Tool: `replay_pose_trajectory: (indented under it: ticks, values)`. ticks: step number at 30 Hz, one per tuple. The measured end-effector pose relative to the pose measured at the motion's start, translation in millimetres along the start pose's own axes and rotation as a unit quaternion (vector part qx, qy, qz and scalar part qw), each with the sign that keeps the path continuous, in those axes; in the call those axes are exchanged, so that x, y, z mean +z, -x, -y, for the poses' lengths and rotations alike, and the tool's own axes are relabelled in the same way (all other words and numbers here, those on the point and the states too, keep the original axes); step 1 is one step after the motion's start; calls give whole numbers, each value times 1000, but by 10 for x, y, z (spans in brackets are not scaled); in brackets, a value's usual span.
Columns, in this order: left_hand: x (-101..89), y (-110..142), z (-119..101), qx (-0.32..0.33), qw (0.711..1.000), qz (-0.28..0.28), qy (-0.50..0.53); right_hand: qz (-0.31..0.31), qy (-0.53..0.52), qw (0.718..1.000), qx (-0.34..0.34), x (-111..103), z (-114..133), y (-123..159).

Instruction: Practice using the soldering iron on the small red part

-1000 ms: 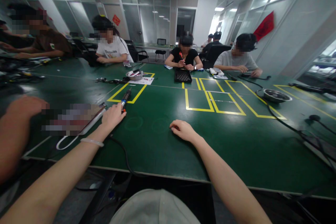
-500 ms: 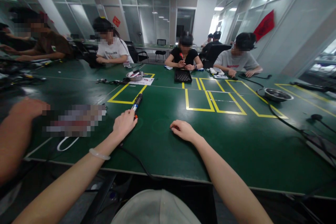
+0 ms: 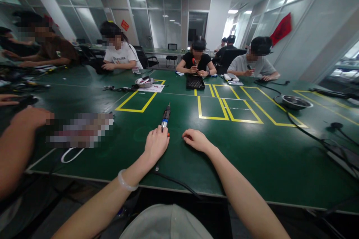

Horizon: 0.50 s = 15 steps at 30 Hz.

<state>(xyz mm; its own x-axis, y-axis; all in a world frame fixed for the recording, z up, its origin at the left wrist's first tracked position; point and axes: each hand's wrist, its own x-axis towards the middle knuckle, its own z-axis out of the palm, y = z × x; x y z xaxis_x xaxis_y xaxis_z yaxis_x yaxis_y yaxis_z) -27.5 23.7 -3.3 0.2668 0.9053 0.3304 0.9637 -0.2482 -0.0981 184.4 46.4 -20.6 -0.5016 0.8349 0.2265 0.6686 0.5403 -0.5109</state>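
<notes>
My left hand (image 3: 156, 145) is closed around the handle of a corded electric screwdriver (image 3: 165, 116), whose bit points away from me across the green table (image 3: 252, 145). Its black cable (image 3: 174, 181) trails back over the near edge. A pale bracelet sits on that wrist. My right hand (image 3: 196, 139) rests on the table just right of the tool, fingers loosely curled, holding nothing I can see.
Yellow tape rectangles (image 3: 224, 106) mark the table ahead. A black tray (image 3: 195, 81) and a metal bowl (image 3: 295, 101) with cables lie farther off. Another person's arm (image 3: 19, 138) lies at my left beside a blurred object. Several people sit around the far side.
My left hand has slid the screwdriver rightwards along the table, from beside the blurred object to just next to my right hand. The right hand has stayed put.
</notes>
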Motion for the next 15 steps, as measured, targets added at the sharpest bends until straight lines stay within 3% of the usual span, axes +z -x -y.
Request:
replay_pose_trajectory:
  ticks: [7, 15]
  values:
    - [-81, -21, -224, -15, 999, 26, 28, 9, -36, 999, -10, 20, 17, -12]
    - [-33, -66, -260, -40, 995, 20, 89, 5, -90, 996, 3, 80, 86, -11]
